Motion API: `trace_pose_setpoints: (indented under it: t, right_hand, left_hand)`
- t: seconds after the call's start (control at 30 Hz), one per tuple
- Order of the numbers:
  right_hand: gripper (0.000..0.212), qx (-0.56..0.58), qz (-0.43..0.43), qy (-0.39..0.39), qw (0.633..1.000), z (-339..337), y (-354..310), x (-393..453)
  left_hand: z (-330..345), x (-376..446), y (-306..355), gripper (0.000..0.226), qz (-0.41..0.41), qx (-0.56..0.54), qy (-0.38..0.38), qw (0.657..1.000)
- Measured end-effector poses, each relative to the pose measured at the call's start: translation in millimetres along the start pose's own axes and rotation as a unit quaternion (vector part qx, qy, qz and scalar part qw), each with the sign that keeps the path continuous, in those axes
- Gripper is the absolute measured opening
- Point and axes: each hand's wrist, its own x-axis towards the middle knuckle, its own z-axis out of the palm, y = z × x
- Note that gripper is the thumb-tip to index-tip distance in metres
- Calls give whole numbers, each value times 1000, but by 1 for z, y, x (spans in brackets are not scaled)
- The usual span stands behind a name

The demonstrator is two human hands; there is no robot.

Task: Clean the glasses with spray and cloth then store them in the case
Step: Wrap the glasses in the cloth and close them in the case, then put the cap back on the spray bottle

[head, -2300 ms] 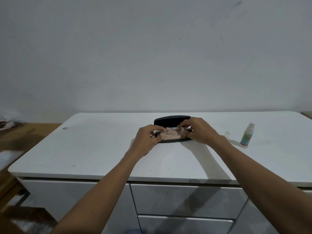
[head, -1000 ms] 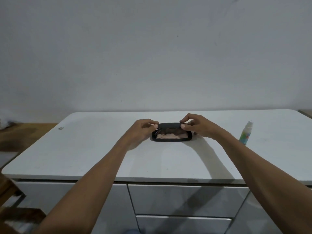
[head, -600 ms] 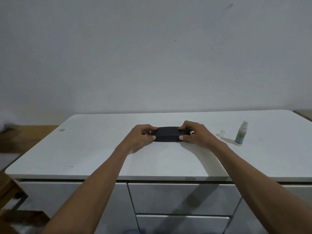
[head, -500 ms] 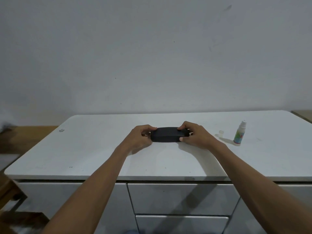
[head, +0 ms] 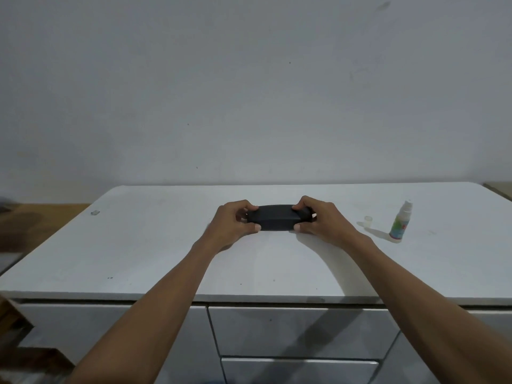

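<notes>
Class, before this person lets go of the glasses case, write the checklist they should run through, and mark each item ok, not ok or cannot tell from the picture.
1. Black case lid down: ok, no gap shows.
2. Latch fully caught: cannot tell.
3. Left hand and right hand each have a grip on one end: ok.
4. Case resting on the white countertop: cannot tell.
5. Spray bottle upright, apart from the hands: ok.
6. Bottle capped: not ok, the small clear cap sits beside it.
</notes>
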Motion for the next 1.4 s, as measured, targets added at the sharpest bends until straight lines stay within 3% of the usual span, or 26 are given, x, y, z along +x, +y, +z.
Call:
trace_pose_setpoints:
  t: [0.17, 0.43, 0.63, 0.9, 1.1, 1.4]
  right_hand:
    - [29, 0, 9, 17, 1000, 1, 6, 51]
    - [28, 23, 27, 35, 999, 8, 30, 126]
    - [29, 14, 28, 34, 999, 20, 48, 145]
    - [38, -48, 39, 38, 997, 16, 36, 140]
    - [41, -63, 45, 114, 990, -32, 7, 111]
    - [38, -68, 65, 212, 973, -138, -11, 17]
  left_hand:
    - [-2, 44, -2, 38, -12, -74, 7, 997]
    - [-6, 124, -19, 36, -27, -92, 7, 995]
    - [-7, 147, -38, 37, 0, 45, 15, 999]
    - [1, 139, -21, 37, -21, 96, 27, 995]
    - [29, 123, 30, 35, 89, 161, 75, 980]
    - [145, 77, 112, 35, 112, 110, -94, 983]
